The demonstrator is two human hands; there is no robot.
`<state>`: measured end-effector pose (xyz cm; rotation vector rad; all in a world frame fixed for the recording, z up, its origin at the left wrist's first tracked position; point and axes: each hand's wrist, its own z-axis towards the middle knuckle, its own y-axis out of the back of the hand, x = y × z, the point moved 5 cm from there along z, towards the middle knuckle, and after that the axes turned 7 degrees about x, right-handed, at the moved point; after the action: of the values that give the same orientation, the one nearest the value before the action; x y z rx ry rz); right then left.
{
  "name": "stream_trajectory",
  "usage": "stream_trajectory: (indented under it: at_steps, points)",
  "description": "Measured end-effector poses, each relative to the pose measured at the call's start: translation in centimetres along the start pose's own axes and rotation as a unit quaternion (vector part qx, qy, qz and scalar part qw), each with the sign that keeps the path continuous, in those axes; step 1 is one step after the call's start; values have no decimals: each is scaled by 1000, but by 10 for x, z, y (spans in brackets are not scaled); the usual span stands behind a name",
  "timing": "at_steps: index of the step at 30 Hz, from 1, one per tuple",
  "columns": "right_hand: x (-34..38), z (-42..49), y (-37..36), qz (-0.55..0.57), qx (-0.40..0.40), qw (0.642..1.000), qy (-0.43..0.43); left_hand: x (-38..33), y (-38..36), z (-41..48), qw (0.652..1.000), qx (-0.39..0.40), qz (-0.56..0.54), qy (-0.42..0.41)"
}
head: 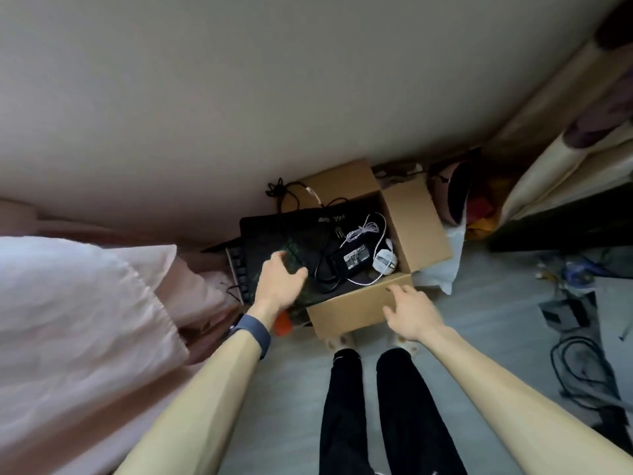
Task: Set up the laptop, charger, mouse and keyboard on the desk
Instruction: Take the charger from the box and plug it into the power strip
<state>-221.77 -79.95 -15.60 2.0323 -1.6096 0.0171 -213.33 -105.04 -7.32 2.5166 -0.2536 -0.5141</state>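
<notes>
An open cardboard box stands on the floor by the wall. In it lies a black laptop, with a black charger brick and its cable on top. A white mouse with a white cord sits at the box's right end. A dark keyboard leans at the box's left side, partly hidden. My left hand reaches over the laptop's near left part with fingers spread and relaxed. My right hand hovers over the box's near flap, fingers loose, holding nothing.
A bed with a white pillow and pink bedding fills the left. Black cables lie against the wall behind the box. Clutter and cables cover the floor at the right, beside a cream curtain. My legs stand just before the box.
</notes>
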Motion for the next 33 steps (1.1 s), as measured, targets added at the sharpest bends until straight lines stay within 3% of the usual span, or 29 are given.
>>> stream_trajectory:
  at_steps: [5, 10, 13, 20, 26, 28, 30, 33]
  points:
    - [2, 41, -18, -36, -1, 999, -39, -23, 26, 67, 997, -55, 38, -36]
    - [-2, 50, -53, -50, 34, 996, -58, -28, 35, 108, 997, -72, -17, -4]
    - [-2, 51, -59, -26, 32, 997, -61, -34, 43, 119, 994, -95, -26, -51]
    - [7, 45, -38, -6, 50, 995, -83, -59, 61, 88, 972, -57, -169, -152]
    - [26, 24, -11, 130, 8, 987, -94, -80, 87, 38, 946, -40, -260, -191]
    - [40, 6, 2, 236, -18, 967, -92, -87, 96, 13, 935, -17, -302, -184]
    - [57, -11, 15, 370, -30, 923, -101, -92, 100, -12, 930, 22, -333, -156]
    - [92, -42, 31, 596, 5, 797, -96, -95, 106, -55, 936, 68, -322, -129]
